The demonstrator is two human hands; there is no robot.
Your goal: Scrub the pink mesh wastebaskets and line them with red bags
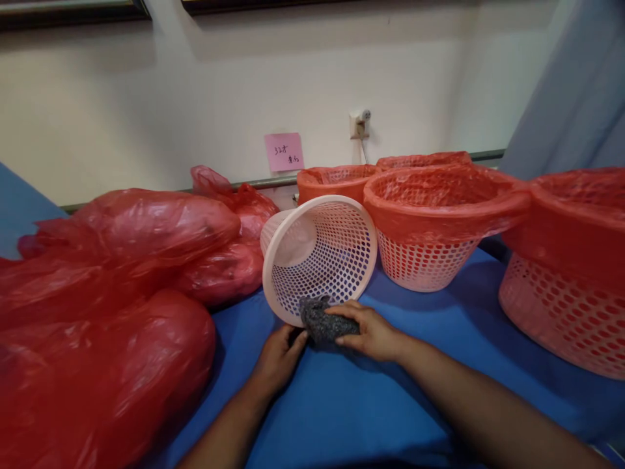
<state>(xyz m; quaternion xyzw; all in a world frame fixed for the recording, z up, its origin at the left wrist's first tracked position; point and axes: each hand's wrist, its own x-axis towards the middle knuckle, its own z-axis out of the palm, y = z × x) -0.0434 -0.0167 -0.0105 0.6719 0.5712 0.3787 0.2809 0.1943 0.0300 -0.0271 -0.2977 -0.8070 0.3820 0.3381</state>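
A pale pink mesh basket [319, 254] lies tipped on its side on the blue table [342, 404], its mouth facing me. Right at its lower rim sits a dark grey crumpled cloth [319, 320]. My right hand [371, 332] is closed over the cloth from the right, fingers wrapped on it. My left hand [278, 358] rests on the table beside it, fingertips touching the cloth's left end, fingers curled.
Bulging red plastic bags [112, 286] fill the left side. Several mesh baskets lined with red bags [434, 215] stand at the back and right, the largest [571, 260] at the right edge. A pink note [284, 152] and a wall socket [360, 123] are on the wall.
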